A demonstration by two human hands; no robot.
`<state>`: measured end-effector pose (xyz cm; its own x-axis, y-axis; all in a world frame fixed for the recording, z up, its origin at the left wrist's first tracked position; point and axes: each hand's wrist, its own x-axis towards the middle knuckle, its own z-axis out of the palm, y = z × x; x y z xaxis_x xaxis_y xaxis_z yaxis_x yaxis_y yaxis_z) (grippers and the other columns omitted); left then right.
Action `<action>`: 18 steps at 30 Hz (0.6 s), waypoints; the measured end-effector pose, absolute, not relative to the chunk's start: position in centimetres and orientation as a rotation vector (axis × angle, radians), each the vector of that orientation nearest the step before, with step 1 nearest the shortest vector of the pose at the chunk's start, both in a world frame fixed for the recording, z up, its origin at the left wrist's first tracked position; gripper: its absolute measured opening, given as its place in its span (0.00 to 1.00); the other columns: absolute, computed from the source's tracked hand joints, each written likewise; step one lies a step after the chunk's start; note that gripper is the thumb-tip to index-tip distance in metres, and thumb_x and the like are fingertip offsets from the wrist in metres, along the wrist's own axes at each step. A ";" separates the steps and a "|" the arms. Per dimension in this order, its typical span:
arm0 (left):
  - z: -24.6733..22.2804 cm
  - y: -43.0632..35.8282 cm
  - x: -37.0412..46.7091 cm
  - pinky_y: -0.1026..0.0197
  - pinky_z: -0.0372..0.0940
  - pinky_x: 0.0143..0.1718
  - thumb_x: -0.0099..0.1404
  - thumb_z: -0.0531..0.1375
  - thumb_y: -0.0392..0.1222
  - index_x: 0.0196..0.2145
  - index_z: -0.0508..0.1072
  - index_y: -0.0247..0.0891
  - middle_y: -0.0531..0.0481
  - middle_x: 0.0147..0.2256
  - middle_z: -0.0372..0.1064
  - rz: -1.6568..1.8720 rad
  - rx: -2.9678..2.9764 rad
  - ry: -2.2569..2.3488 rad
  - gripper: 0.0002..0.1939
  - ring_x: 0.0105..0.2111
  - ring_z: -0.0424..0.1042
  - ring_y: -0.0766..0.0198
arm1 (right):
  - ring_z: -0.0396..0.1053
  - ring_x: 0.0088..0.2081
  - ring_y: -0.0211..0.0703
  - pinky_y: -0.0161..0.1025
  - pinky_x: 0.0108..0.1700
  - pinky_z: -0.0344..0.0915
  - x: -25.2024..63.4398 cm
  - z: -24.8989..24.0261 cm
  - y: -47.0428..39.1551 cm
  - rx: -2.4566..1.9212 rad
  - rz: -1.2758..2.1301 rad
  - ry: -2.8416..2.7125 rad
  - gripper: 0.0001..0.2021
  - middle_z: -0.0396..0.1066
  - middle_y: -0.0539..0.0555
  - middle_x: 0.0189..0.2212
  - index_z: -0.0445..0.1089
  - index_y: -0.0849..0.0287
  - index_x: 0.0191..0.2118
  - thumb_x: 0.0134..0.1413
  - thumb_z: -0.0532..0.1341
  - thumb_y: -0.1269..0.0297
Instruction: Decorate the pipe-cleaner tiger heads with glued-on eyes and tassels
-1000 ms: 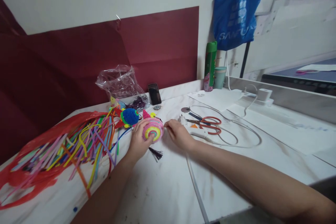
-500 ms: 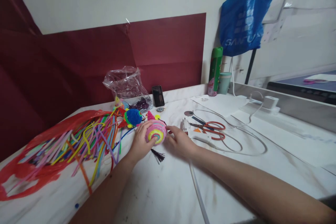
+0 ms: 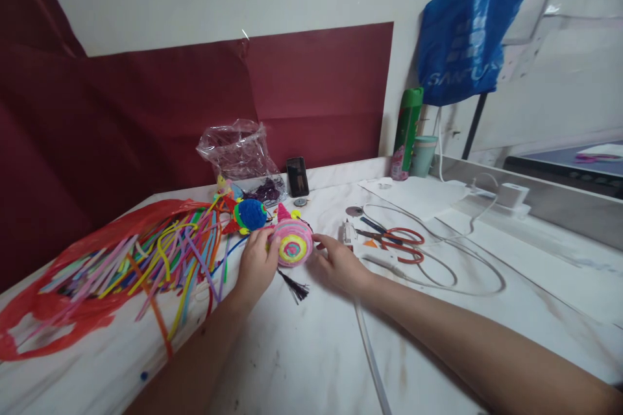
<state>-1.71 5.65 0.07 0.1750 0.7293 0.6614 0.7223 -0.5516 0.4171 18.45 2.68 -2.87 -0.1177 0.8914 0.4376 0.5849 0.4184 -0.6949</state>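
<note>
A round pink craft piece (image 3: 294, 249) faces the viewer, its front coiled in concentric rings of pink, yellow and a teal-flecked centre. A pointed pink part (image 3: 283, 212) and a small yellow one (image 3: 295, 214) stick up from its top. A dark tassel (image 3: 294, 288) lies below its lower edge, strands fanned on the surface (image 3: 311, 350).

Concentric rings of pink, yellow and teal on the round ornament (image 3: 292, 249); black on its tassel (image 3: 296, 288). Blue with green trim on the ball (image 3: 252, 214) near it. Toward the left edge of the grey-veined white bench (image 3: 302, 356), mixed yellow, purple and orange on the strips (image 3: 168, 256), over red on the bag (image 3: 130, 225). Orange-red on the scissors' handles (image 3: 393, 246).
</note>
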 end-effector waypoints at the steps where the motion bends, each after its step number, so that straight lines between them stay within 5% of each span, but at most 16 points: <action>1: -0.1 5.7 -1.6 0.49 0.64 0.47 0.66 0.50 0.44 0.42 0.70 0.38 0.41 0.41 0.69 1.348 2.383 1.485 0.13 0.45 0.69 0.53 | 0.71 0.43 0.48 0.46 0.44 0.67 18.5 -2.9 2.8 -1.262 0.484 -1.796 0.19 0.72 0.63 0.46 0.64 0.62 0.53 0.53 0.56 0.71; 7: -0.7 5.6 -1.1 0.47 0.64 0.48 0.63 0.55 0.47 0.46 0.67 0.38 0.41 0.45 0.68 1.360 2.284 1.461 0.16 0.48 0.68 0.52 | 0.71 0.47 0.45 0.44 0.47 0.69 18.4 -3.7 3.8 -1.110 0.727 -1.668 0.20 0.72 0.58 0.47 0.65 0.58 0.50 0.49 0.53 0.76; 10: -1.3 5.7 -0.8 0.47 0.64 0.49 0.56 0.62 0.46 0.52 0.63 0.38 0.40 0.49 0.66 1.369 2.175 1.479 0.27 0.51 0.66 0.49 | 0.69 0.50 0.44 0.45 0.50 0.67 18.2 -3.8 3.8 -1.023 0.773 -1.607 0.19 0.71 0.58 0.48 0.65 0.58 0.48 0.49 0.52 0.77; 13: -1.8 5.5 -0.2 0.47 0.63 0.51 0.49 0.67 0.46 0.58 0.55 0.39 0.37 0.54 0.60 1.454 2.064 1.401 0.42 0.54 0.63 0.47 | 0.68 0.51 0.44 0.45 0.50 0.68 18.1 -3.3 3.2 -0.946 0.657 -1.621 0.18 0.69 0.60 0.49 0.64 0.58 0.49 0.50 0.53 0.75; 18: -1.5 5.0 0.1 0.50 0.63 0.52 0.49 0.67 0.46 0.60 0.49 0.43 0.38 0.58 0.55 1.607 1.815 1.185 0.46 0.57 0.61 0.49 | 0.62 0.56 0.46 0.46 0.49 0.68 17.6 -1.6 1.0 -0.702 0.338 -1.809 0.21 0.65 0.61 0.52 0.61 0.55 0.53 0.53 0.52 0.75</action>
